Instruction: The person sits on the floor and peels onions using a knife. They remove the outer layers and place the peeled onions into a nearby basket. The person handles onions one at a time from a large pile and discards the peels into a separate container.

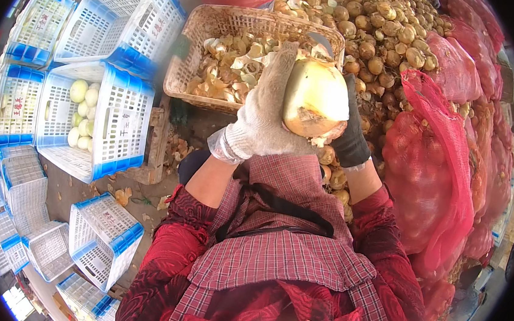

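Note:
A large, partly peeled onion (318, 97) is held up between both my hands, above the near rim of a basket. Its pale side faces up, with a brown patch at the lower end and loose skin at the edges. My left hand (265, 120), in a light knitted glove, wraps its left side, thumb pointing up along it. My right hand (355, 130), in a dark glove, grips the right side; most of its fingers are hidden behind the onion. A grey curved piece (321, 42) shows above the onion; I cannot tell whether it is a blade or a glove finger.
Onion skins lie in the stained plastic basket (262, 19) ahead. Unpeeled onions (377, 38) are heaped beyond and right, beside full red mesh sacks (425, 175). Leftward, a blue-and-white crate (122, 126) holds peeled onions; another crate (103, 239) stands on the floor.

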A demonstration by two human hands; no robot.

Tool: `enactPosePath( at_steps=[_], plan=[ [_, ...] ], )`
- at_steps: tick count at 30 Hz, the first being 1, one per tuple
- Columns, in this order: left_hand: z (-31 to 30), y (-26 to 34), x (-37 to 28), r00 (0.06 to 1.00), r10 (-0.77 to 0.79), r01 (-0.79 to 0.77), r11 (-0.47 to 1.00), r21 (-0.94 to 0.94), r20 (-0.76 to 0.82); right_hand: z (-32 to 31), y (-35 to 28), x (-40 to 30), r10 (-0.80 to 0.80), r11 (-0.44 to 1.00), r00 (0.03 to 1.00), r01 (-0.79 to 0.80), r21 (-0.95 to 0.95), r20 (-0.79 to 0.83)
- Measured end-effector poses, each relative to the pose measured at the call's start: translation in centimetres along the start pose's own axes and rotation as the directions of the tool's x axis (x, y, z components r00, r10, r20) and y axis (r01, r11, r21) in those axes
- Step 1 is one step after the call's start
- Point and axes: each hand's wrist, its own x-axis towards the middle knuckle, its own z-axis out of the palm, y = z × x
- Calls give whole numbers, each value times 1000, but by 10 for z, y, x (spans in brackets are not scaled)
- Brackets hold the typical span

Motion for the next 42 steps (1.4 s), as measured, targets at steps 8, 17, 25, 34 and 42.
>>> enactPosePath(
  at_steps=[8,17,25,34,42],
  plan=[
    [4,-60,5,933,-256,306,189,-933,254,0,0,3,-160,910,982,106,-402,-103],
    [-6,-36,-13,972,-227,63,0,-998,61,81,-10,-7,-368,384,899,-84,-919,-236],
    [-2,-36,-11,922,-387,125,239,-963,24,90,2,-35,-266,-738,929,-23,-674,259],
    [-1,-47,-11,925,-367,130,59,-990,100,79,-10,-39,-200,-850,947,-39,-526,253],
    [1,-47,-7,901,-434,136,299,-944,-7,66,-2,-35,-267,-357,961,-29,-934,72]
  ],
)
